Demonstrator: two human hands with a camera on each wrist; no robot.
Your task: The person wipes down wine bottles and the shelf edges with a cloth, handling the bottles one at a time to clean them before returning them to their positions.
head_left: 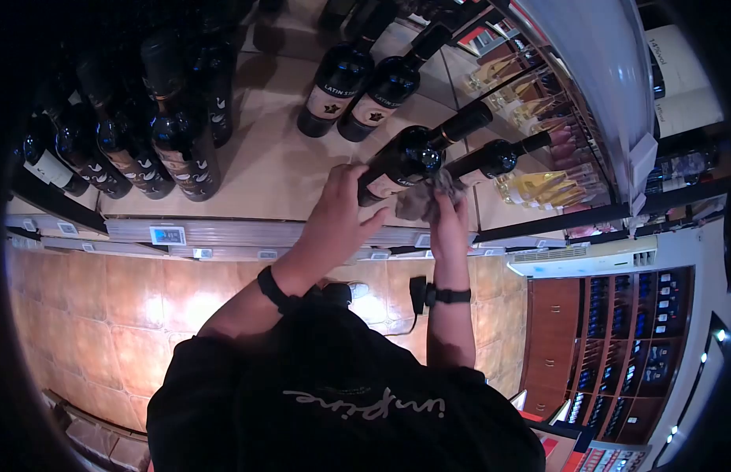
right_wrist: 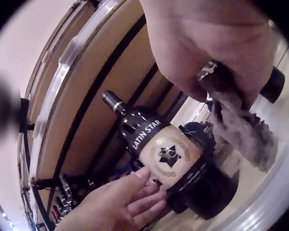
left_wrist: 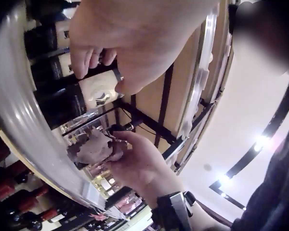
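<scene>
A dark wine bottle labelled LATIN STAR point(right_wrist: 171, 156) stands at the shelf's front, its cream label bearing a star in sunglasses. My left hand point(head_left: 335, 212) is at its lower side, fingertips against the glass and thumb spread away in the head view. In the right wrist view, the left fingers point(right_wrist: 147, 204) lie loosely beside the label. My right hand point(head_left: 450, 224) grips a crumpled grey cloth point(head_left: 417, 203), to the right of that bottle. Just behind the cloth stands another dark bottle point(head_left: 491, 160), partly covered by it.
Two more LATIN STAR bottles point(head_left: 328, 90) stand farther back. Several dark bottles with swan labels point(head_left: 182, 157) are grouped at the left. Clear bottles of yellow liquid point(head_left: 542, 187) line the right side. Price tags point(head_left: 168, 235) run along the shelf edge, above a tiled floor point(head_left: 90, 315).
</scene>
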